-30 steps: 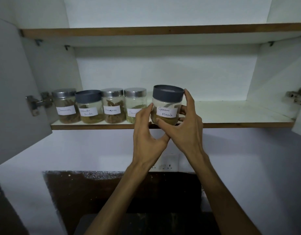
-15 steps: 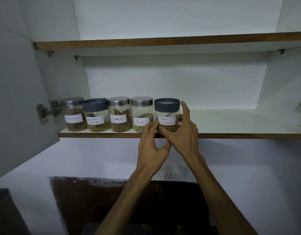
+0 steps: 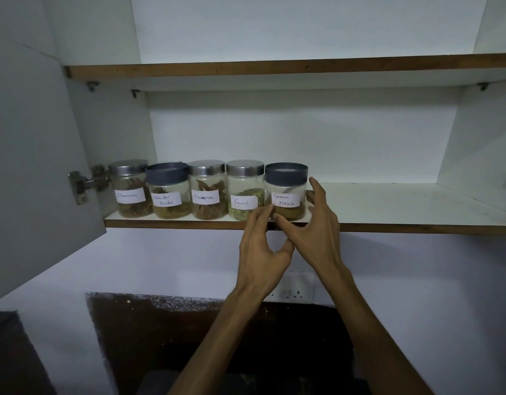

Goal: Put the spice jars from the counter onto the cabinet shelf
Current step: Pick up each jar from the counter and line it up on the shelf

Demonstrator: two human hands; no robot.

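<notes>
Left hand [image 3: 260, 246]: raised from below to the shelf edge, back toward the camera; fingers loosely bent, tips at the lower left of the Garam Masala jar [image 3: 286, 192], between it and the Fennel jar [image 3: 244, 191]; thumb spread to the right.
Left grip: relaxed and part-spread, closed round nothing; whether the tips touch glass cannot be told.
Right hand [image 3: 314, 226]: raised beside the left, thumb crossing in front of the jar's base, index finger straight up along the jar's right side, other fingers behind it.
Right grip: wide, fingers relaxed and bracketing the jar rather than curled round it; contact with the glass cannot be told.
Garam Masala jar: upright between thumb and fingers of the right grip, standing on the cabinet shelf [image 3: 403, 206] near its front edge; dark grey lid, white handwritten label.
Fennel jar: just left of the left grip's fingertips, silver lid, touching or nearly touching the Garam Masala jar.
Further left of both grips: Cinnamon jar [image 3: 207, 189], Coriander Powder jar [image 3: 167, 191], second Cinnamon jar [image 3: 129, 188], all in one row.
Cabinet door [image 3: 32, 166]: open, far left of the grips.
Wall socket [image 3: 298, 286]: below the hands, between the wrists.
</notes>
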